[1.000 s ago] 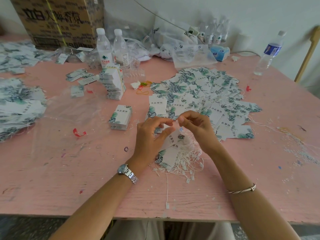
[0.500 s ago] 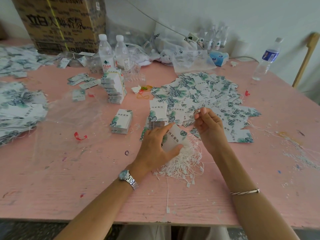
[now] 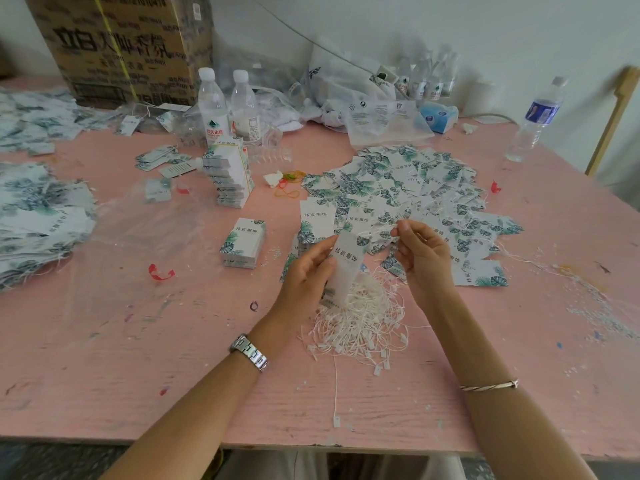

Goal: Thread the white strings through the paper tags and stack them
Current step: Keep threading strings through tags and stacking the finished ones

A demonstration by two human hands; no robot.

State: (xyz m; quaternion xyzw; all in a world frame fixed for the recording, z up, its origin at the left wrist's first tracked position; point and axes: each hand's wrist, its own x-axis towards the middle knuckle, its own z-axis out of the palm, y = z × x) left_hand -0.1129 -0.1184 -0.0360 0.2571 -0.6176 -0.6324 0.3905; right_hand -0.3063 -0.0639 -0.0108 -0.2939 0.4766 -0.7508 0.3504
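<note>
Pink desk (image 3: 138, 358), pretty cluttered. So left grip (image 3: 304, 271) is clamped on one paper tag (image 3: 348, 261), held just over the string pile (image 3: 360, 317), and right grip (image 3: 422, 258) is pinching a white string (image 3: 379, 233) beside the tag's top. Looks mid-threading imo. Next = pull string thru, then drop tag on the stack (image 3: 317, 220) just beyond left grip.

"立白" on the cardboard box (image 3: 121, 46), "农夫山泉" on a water bottle (image 3: 213, 112), "祎宸服饰" on paper tags (image 3: 318, 220)
</note>
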